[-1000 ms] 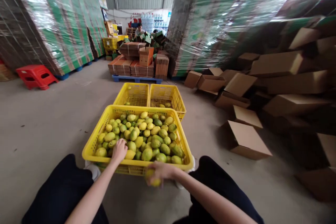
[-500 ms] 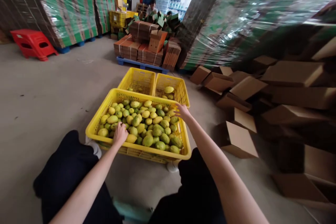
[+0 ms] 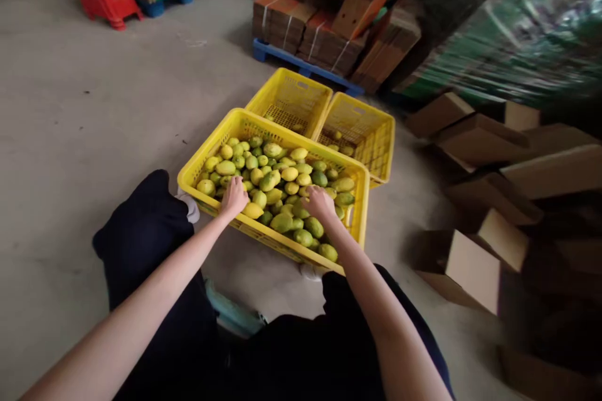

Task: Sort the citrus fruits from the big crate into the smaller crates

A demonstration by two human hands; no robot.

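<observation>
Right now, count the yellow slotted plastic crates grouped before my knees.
3: the near crate, holding green-and-yellow oval fruit, below the left hand and right hand; behind it, a left crate and right crate, side by side. Any stacked underneath would be hidden.

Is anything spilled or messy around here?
Nothing looks spilled: the fruit sits inside the yellow crates, with none visible on the floor. But the cardboard boxes on the right look messy, lying jumbled and tipped at different angles, unlike the strapped bundles on the blue pallet.
</observation>
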